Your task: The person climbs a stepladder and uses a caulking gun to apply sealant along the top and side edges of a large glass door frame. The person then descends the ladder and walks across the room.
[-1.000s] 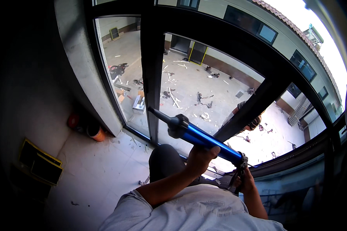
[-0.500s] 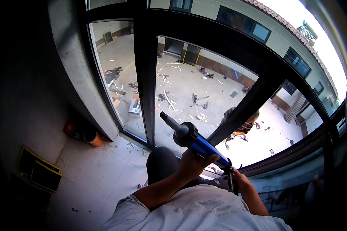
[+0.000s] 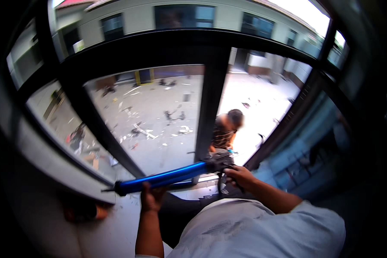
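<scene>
The left hand (image 3: 152, 198) is raised, the right hand (image 3: 241, 176) curled.

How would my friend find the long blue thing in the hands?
Start at the big dark window frame. Low in front of it, the left hand and right hand hold a caulking gun. Its long, shiny blue tube sets it apart from the dark trousers and pale shirt.

A pale floor (image 3: 112, 234) fills the lower left of the frame, an orange container (image 3: 100, 212) standing on it; mid-frame, grey courtyard ground (image 3: 152, 105) carries scattered white strips (image 3: 145, 131) and dark scraps (image 3: 168, 115).
</scene>
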Motion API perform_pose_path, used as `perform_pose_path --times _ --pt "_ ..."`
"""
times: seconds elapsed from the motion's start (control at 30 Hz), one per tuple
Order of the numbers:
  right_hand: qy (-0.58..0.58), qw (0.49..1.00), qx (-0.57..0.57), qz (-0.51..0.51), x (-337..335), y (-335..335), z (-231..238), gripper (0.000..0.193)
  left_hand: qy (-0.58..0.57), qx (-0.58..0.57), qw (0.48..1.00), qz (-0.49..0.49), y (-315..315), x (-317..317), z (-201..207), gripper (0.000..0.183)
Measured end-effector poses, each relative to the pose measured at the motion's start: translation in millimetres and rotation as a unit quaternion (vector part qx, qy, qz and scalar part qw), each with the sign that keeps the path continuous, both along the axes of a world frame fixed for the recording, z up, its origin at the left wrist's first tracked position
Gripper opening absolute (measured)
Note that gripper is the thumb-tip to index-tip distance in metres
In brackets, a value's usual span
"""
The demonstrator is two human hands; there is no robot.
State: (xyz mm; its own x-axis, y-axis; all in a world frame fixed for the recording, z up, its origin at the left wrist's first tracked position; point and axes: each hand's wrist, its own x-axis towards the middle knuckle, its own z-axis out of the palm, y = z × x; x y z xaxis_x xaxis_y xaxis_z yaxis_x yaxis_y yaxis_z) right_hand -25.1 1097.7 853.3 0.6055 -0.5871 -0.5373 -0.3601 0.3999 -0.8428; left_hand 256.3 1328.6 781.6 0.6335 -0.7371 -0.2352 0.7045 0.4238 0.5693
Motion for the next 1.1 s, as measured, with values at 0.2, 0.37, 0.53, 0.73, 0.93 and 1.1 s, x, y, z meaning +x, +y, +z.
perform_pose_path --times 0.2,0.37,0.53,0.73,0.93,1.1 --pt "-0.129 0.976 -0.091 0.151 43.2 34.0 7.2 0.042 0.095 -0.039 0.993 0.061 34.0 42.1 -59.5 0.062" --pt "-0.191 0.953 -0.027 0.234 44.0 59.0 22.5 0.061 0.096 -0.011 0.989 0.113 31.0 48.7 -53.9 0.065" --pt "-0.193 0.935 -0.061 0.293 50.0 66.3 3.5 0.062 0.147 0.019 0.981 0.129 54.4 53.6 -49.5 0.055" --pt "-0.166 0.920 -0.097 0.340 58.2 67.9 -19.5 0.027 0.198 -0.045 0.973 0.110 48.5 43.9 -44.7 0.045" --pt "-0.159 0.927 -0.089 0.328 54.4 63.9 -18.2 0.017 0.203 -0.088 0.971 0.091 54.1 61.3 -86.4 0.038" --pt "-0.118 0.931 -0.132 0.319 57.8 63.6 -19.8 0.014 0.187 -0.122 0.973 0.059 55.8 72.8 -101.8 0.033"
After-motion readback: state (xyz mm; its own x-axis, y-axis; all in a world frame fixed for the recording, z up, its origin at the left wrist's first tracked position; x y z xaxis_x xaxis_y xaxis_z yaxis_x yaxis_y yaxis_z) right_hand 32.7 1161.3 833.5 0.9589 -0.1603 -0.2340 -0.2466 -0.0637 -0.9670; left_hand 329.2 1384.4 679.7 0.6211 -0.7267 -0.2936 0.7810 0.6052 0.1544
